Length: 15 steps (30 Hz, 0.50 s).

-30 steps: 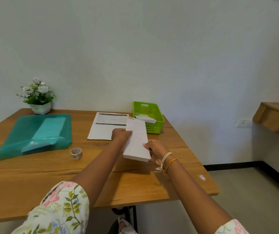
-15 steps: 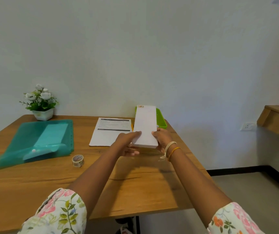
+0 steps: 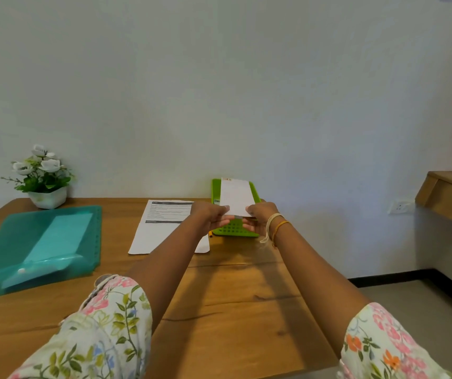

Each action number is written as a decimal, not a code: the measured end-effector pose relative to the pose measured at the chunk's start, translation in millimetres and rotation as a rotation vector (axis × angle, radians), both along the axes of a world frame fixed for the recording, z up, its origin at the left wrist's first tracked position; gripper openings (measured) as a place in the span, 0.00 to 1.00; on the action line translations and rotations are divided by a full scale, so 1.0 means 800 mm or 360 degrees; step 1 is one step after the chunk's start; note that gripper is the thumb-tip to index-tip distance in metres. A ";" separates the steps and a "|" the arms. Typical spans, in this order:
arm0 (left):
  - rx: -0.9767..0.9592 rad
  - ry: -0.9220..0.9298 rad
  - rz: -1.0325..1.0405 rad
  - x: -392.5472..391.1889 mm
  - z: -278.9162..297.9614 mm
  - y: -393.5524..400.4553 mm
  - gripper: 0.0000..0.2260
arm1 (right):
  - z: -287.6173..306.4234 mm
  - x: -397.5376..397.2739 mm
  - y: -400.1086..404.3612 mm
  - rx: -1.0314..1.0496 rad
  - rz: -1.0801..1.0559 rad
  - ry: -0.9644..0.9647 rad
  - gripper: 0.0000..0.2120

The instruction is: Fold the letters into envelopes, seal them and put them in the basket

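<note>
right, we're at the drop-off step: both hands hold one white envelope [image 3: 235, 196] by its near end, directly over the green basket [image 3: 233, 231], far end tipped up and away toward the wall. left hand [image 3: 210, 218] has thumb on top and fingers curled under the near-left corner; right hand [image 3: 260, 218] pinches the near-right corner the same way. envelope is clear of the basket floor as far as i can see, not yet released; whether it's sealed i can't tell from this side. basket contents are hidden behind the envelope and hands. next move, my read: lower the far end so it lies flat inside the rim, then let go with both hands; it looks longer than the basket's short side, so it should go in lengthwise. one more printed letter [image 3: 164, 228] lies flat just left of the basket, partly under the left forearm, so that's likely the next one to fold.
</note>
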State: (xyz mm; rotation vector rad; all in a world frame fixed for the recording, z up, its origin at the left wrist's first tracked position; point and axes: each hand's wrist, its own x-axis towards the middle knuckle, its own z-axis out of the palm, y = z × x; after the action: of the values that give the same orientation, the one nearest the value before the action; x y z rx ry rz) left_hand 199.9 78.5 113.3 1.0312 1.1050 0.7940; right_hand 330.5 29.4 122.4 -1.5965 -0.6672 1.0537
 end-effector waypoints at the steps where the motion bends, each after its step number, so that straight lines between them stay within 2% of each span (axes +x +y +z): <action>1: 0.0002 0.0002 0.0004 0.004 0.000 0.006 0.06 | 0.000 0.004 0.006 0.0016 -0.0034 -0.0025 0.12; 3: 0.0015 0.0019 -0.0005 0.012 -0.001 0.018 0.05 | -0.001 0.011 0.017 0.0040 -0.0101 -0.0065 0.13; 10: 0.0156 0.0198 0.0096 0.022 -0.016 0.047 0.14 | -0.016 0.021 0.059 -0.0021 -0.0110 -0.0253 0.18; 13: 0.0316 0.0333 0.0074 0.017 -0.026 0.053 0.17 | -0.028 0.025 0.076 -0.0032 -0.0168 -0.0487 0.08; 15: 0.0416 0.0461 0.0010 0.016 -0.032 0.056 0.17 | -0.037 0.027 0.087 -0.0049 -0.0214 -0.0698 0.08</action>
State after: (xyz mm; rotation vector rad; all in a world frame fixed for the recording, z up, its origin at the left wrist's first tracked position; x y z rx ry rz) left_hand 212.7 123.4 87.9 1.3960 1.2713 0.8266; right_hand 351.9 98.9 92.8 -1.8923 -0.8218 0.6196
